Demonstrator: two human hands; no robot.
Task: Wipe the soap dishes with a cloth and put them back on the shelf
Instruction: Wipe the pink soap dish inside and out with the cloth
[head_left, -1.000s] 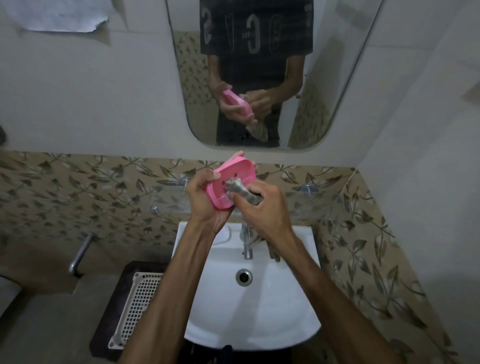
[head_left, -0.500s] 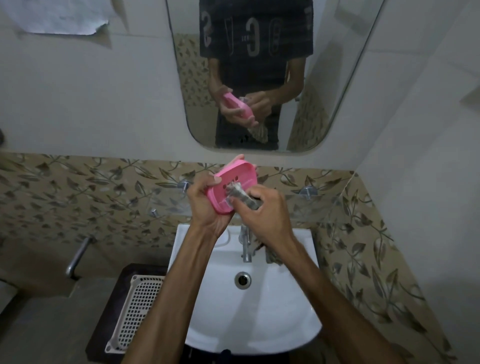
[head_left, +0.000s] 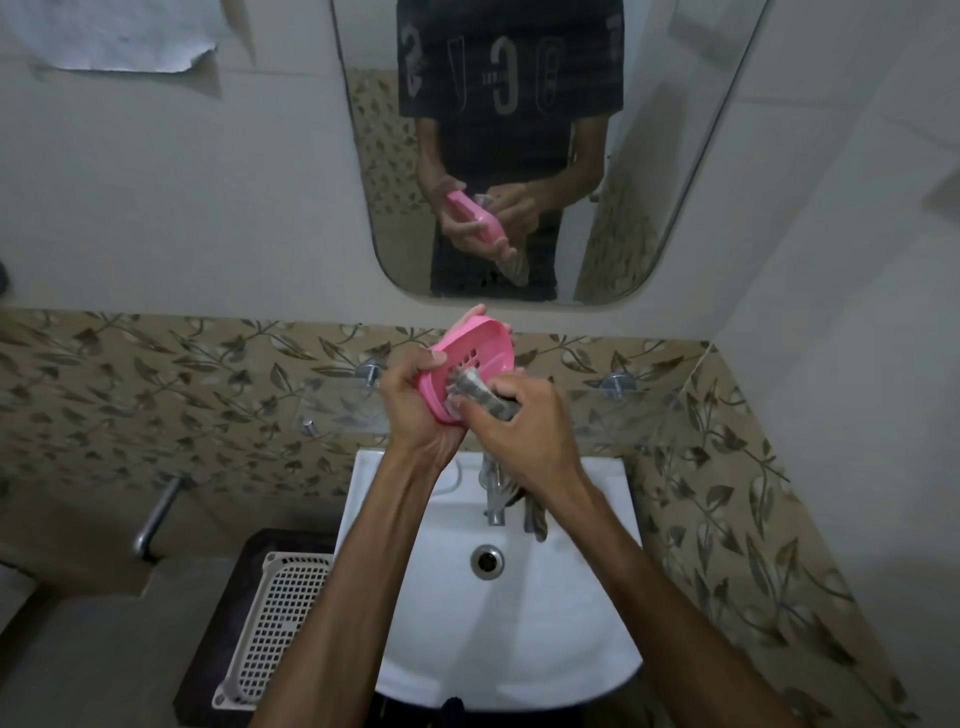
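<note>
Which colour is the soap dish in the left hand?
Pink soap dish, clearest in the head view.

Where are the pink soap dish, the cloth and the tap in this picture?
pink soap dish (head_left: 480, 345): head view, on its slotted inner face.
cloth (head_left: 478, 395): head view, on the bunched grey end against the dish.
tap (head_left: 493, 488): head view, on its metal body above the basin.

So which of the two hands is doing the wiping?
The right hand: it presses the grey cloth into the pink soap dish, while the left hand only holds the dish.
</note>
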